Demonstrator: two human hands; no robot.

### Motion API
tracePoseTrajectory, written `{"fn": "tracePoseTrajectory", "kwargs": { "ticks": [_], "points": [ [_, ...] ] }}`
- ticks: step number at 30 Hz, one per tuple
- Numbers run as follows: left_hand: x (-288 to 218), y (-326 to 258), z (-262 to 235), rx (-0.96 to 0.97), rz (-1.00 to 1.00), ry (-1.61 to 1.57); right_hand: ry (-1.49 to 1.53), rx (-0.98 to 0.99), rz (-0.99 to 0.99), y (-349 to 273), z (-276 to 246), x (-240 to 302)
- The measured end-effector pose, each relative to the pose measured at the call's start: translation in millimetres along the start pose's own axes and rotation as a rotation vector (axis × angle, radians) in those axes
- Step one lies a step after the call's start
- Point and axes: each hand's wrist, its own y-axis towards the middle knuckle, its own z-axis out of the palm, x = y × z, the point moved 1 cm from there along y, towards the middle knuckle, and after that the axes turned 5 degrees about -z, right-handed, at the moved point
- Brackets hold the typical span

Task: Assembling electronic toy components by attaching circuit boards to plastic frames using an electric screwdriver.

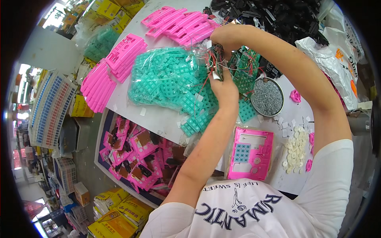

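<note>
My left hand [225, 90] is closed on a circuit board [216, 55] with red and white wires hanging from it. At the board's far end my right hand [227, 36] has its fingers curled down over it, and their tips are partly hidden. Just right of the hands lies a heap of green circuit boards [246, 71] with red wires. A clear bag of teal rubber keypads [162, 77] sits to the left, with loose keypads spilling out below. Nearer my body rests a pink casing [251, 154] fitted with a keypad of blue-grey buttons.
Pink plastic shells [180, 25] lie in rows at the back left. Beside the boards stands a round tin of small screws [267, 96]. White round parts [295, 150] are piled at right. A bin [102, 148] holds pink assemblies [143, 154]. Black parts [274, 18] fill the back.
</note>
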Motion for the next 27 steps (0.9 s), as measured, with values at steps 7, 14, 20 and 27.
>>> {"fn": "tracePoseTrajectory", "kwargs": {
  "ticks": [7, 14, 20, 27],
  "points": [
    [-14, -15, -34, 0.284, -0.236, -0.096, 0.021, -0.198, 0.015, -6, 25, -29],
    [-11, -3, -48, 0.234, -0.186, 0.074, -0.022, -0.610, 0.452, -54, 54, 9],
    [-10, -9, -32, 0.229, -0.223, 0.083, 0.285, -0.487, 0.612, -74, 117, -1],
    [-51, -16, 1, 0.179, -0.421, 0.046, 0.274, -0.319, 0.603, -54, 96, 2]
  ]
}}
